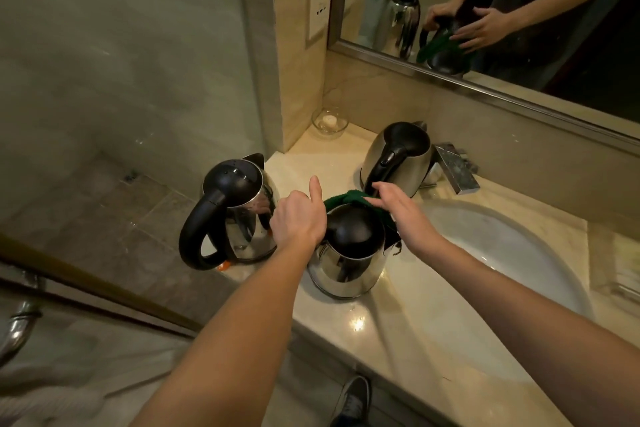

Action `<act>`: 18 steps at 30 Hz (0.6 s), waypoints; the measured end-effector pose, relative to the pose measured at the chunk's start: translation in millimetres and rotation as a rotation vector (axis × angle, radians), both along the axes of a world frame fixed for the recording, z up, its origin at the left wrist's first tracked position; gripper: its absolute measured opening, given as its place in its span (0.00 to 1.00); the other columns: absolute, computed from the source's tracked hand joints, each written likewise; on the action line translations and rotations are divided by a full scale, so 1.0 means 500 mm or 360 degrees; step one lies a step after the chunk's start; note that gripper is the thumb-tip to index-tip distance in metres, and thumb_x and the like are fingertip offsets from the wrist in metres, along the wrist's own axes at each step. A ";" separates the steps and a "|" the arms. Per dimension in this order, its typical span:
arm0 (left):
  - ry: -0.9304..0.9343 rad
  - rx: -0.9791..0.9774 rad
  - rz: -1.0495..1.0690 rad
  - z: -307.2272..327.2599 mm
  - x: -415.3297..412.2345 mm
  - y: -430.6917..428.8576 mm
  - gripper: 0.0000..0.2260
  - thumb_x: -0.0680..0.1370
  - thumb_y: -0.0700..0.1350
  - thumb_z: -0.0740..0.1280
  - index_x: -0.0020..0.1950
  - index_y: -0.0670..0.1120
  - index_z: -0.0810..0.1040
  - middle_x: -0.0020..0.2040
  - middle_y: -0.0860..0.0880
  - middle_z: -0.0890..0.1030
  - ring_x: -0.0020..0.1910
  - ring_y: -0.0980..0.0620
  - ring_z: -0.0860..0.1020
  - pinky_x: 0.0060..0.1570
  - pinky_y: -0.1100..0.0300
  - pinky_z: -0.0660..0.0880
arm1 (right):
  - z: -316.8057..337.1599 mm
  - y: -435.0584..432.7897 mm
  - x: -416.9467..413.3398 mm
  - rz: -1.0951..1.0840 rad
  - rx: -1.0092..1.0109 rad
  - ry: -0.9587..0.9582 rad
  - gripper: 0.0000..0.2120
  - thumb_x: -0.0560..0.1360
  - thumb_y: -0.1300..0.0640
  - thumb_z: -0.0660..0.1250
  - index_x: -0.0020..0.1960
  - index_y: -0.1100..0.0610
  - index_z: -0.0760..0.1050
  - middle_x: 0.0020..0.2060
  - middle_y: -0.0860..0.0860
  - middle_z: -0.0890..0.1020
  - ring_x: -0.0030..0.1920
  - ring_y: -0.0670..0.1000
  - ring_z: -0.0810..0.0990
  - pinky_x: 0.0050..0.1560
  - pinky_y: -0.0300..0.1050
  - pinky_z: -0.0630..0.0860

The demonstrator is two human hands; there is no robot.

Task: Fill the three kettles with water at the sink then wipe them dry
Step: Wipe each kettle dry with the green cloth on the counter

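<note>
Steel kettle with black lid (346, 267), at the counter's (415, 322) front edge, is likely heavy and slick: left hand (298, 218) curls round its handle, right hand (401, 211) presses soft green cloth (343, 199) flat-fingered.

Right hand (398, 215) presses cloth (349, 198) onto kettle (346, 267), left hand (298, 218) seemingly gripping.

Left kettle (242, 218), back kettle (401, 158), near kettle (349, 263): steel, black-lidded, upright. A green cloth (348, 199) drapes the near one's 12 o'clock side.
</note>
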State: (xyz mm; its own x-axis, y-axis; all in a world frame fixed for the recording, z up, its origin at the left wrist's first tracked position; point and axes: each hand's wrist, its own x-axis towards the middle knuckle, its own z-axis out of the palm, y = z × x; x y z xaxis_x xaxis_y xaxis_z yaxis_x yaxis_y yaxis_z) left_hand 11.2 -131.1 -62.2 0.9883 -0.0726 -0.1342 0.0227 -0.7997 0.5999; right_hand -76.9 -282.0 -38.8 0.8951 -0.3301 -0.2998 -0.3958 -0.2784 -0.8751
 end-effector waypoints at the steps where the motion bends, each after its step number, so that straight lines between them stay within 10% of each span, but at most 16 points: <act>1: -0.0003 -0.0005 0.0009 -0.002 0.000 -0.001 0.32 0.83 0.63 0.46 0.44 0.41 0.79 0.42 0.44 0.78 0.42 0.45 0.75 0.45 0.51 0.69 | -0.009 -0.007 -0.004 -0.0083 0.0116 0.0027 0.24 0.83 0.41 0.49 0.73 0.51 0.66 0.57 0.42 0.79 0.65 0.44 0.71 0.66 0.46 0.63; 7: -0.0016 -0.0004 0.0024 0.005 -0.004 -0.003 0.31 0.83 0.62 0.47 0.42 0.41 0.79 0.38 0.46 0.75 0.41 0.47 0.73 0.44 0.52 0.68 | -0.070 0.001 -0.069 -0.0717 0.0765 0.0126 0.29 0.81 0.36 0.49 0.76 0.50 0.62 0.72 0.55 0.71 0.76 0.57 0.60 0.74 0.66 0.54; 18: 0.0016 -0.0075 0.0345 0.021 -0.047 0.027 0.32 0.84 0.59 0.47 0.55 0.36 0.80 0.54 0.36 0.82 0.54 0.37 0.79 0.53 0.48 0.72 | -0.035 0.170 -0.116 -0.1234 0.1169 -0.0096 0.11 0.82 0.44 0.56 0.62 0.46 0.64 0.66 0.52 0.71 0.71 0.57 0.66 0.69 0.58 0.65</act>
